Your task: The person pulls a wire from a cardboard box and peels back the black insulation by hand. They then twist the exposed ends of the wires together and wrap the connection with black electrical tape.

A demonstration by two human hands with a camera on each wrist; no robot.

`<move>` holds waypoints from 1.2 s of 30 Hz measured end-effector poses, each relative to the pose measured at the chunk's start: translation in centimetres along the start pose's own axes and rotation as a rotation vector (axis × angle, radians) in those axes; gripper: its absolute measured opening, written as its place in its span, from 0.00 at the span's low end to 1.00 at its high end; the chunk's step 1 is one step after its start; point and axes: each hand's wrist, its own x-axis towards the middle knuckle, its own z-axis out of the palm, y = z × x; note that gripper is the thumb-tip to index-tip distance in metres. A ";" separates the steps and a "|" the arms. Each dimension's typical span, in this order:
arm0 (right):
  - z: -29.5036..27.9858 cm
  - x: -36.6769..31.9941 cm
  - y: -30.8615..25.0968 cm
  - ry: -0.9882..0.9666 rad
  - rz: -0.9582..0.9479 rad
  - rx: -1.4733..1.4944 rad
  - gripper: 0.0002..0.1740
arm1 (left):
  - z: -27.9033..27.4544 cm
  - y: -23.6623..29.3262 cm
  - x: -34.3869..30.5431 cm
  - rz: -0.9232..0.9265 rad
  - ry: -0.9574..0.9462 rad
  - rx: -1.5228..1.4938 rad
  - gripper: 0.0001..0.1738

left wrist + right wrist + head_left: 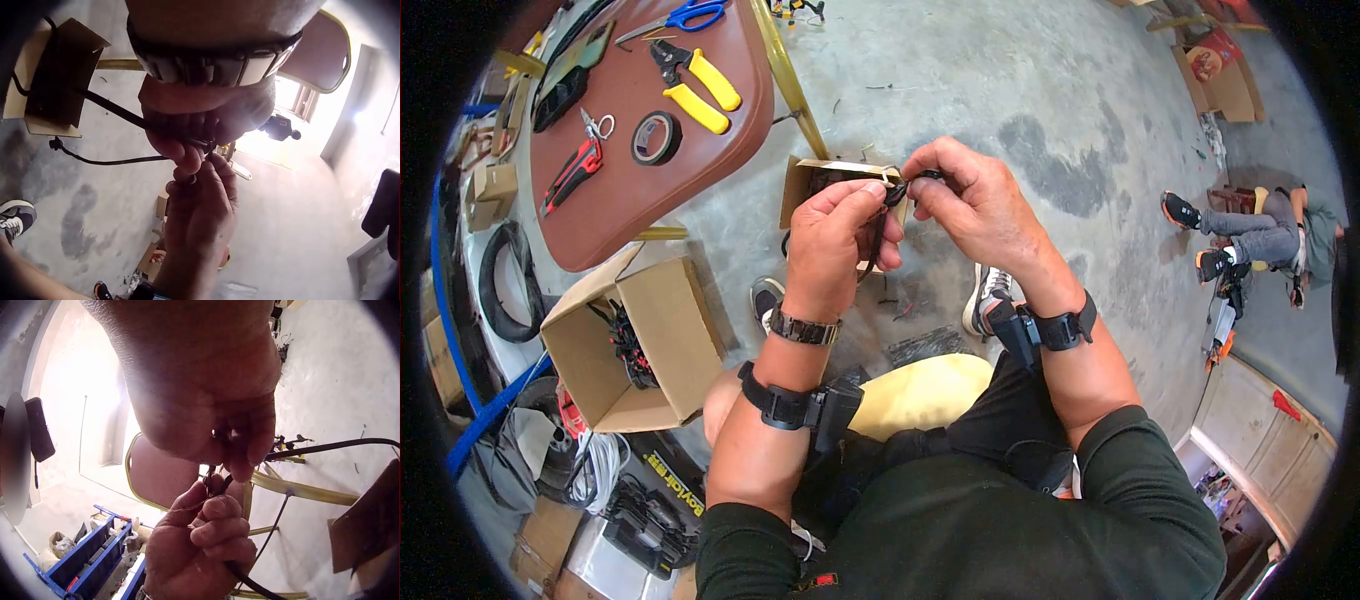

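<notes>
Both hands meet in front of the body over a black cable (115,110). My left hand (832,235) grips it with curled fingers, thumb and forefinger pinching close to the joined spot. Fingertips of my right hand (975,205) pinch a black piece of the cable right beside the left thumb. A thinner black lead with a small plug (56,144) hangs out from the hands in the left wrist view. The thicker cable runs toward an open cardboard box (797,190) below the hands. Fingers hide most of the spot where the pieces meet.
A brown seat (625,95) at left bears blue-handled scissors (690,14), yellow-handled pliers (705,92), black tape (656,138) and red-handled snips (575,175). Another open box (665,330) holds black cables. Someone sits (1270,235) at far right.
</notes>
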 end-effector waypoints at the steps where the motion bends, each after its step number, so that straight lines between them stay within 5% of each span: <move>1: 0.0 0.0 0.1 0.008 -0.013 -0.007 0.07 | 0.0 0.0 0.0 0.005 -0.007 0.006 0.12; 18: 0.1 -0.2 -0.1 -0.032 0.040 0.019 0.06 | 0.1 0.2 0.1 0.043 0.034 -0.014 0.09; 28: -0.2 -0.4 -0.4 0.050 -0.137 -0.116 0.02 | 0.0 -0.1 0.2 0.192 0.124 -0.001 0.05; 36: -0.6 -0.5 -0.3 0.092 -0.224 -0.112 0.04 | -0.1 0.8 -0.5 0.137 0.214 0.001 0.05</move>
